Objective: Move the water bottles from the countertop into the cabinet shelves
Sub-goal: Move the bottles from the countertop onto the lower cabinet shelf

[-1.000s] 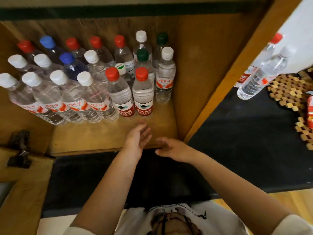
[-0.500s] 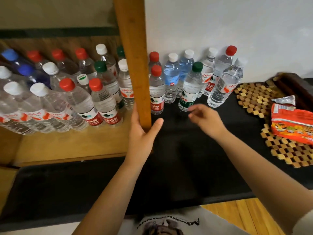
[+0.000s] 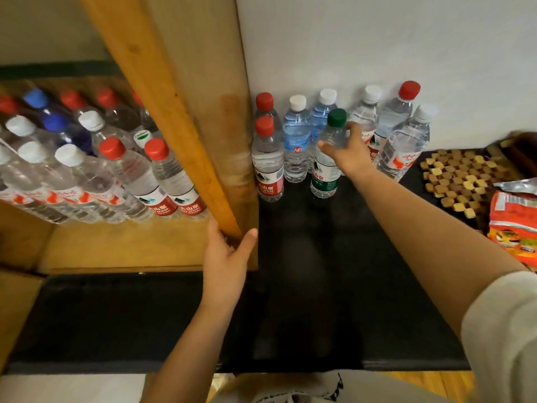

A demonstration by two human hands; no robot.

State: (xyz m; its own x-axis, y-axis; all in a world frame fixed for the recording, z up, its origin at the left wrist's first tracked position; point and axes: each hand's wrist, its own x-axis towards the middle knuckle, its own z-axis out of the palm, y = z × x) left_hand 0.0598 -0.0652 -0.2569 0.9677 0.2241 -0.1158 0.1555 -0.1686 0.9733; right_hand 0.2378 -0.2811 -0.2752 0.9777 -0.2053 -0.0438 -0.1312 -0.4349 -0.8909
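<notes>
Several water bottles stand on the black countertop (image 3: 319, 271) against the white wall. My right hand (image 3: 347, 151) grips the upper body of the green-capped bottle (image 3: 325, 175) at the front of that group. To its left stand a red-capped bottle (image 3: 267, 161) and a blue-tinted bottle with a white cap (image 3: 296, 144). My left hand (image 3: 226, 257) holds the lower front edge of the wooden cabinet side panel (image 3: 189, 117), thumb to the right of it. On the cabinet shelf (image 3: 116, 245) at left stand several rows of bottles (image 3: 125, 173).
A wooden lattice trivet (image 3: 462, 181) lies on the counter at right, with an orange-red snack bag (image 3: 514, 225) in front of it. Wooden floor shows beyond the counter's near edge.
My right hand has reached forward from open air and closed round the green-capped bottle. The view has swung slightly further right; my left hand stays on the cabinet panel edge.
</notes>
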